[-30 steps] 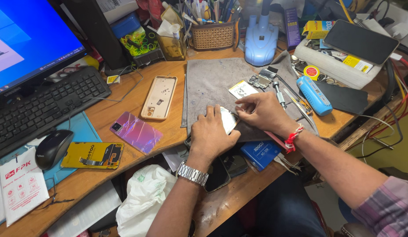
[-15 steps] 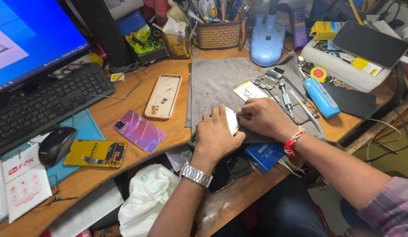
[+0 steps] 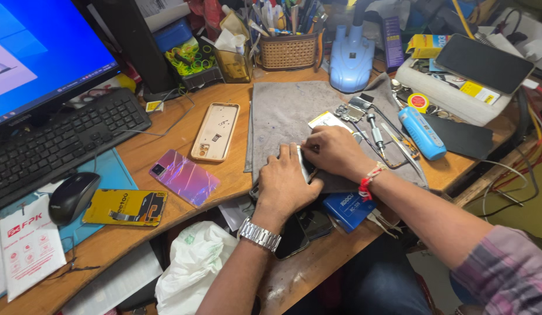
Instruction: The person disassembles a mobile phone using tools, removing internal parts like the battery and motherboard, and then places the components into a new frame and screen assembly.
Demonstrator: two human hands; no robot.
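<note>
Both my hands press together on a small white phone part (image 3: pixel 304 164) held on edge over the grey work mat (image 3: pixel 282 111). My left hand (image 3: pixel 285 184), with a metal watch at the wrist, grips it from the near side. My right hand (image 3: pixel 335 153), with a red thread band at the wrist, covers its far side; most of the part is hidden by fingers. A beige phone case (image 3: pixel 215 131) lies left of the mat, and an iridescent purple phone back (image 3: pixel 184 177) lies nearer me.
A keyboard (image 3: pixel 55 146), mouse (image 3: pixel 72 197) and monitor (image 3: pixel 43 58) stand at the left. A blue tool stand (image 3: pixel 351 61), a wicker pen basket (image 3: pixel 288 51), a blue cylinder (image 3: pixel 421 133), tweezers and screwdrivers crowd the far right. A white plastic bag (image 3: pixel 192 268) hangs below the desk edge.
My hands have closed tighter around the white part, with the right hand now over it. The view has shifted slightly.
</note>
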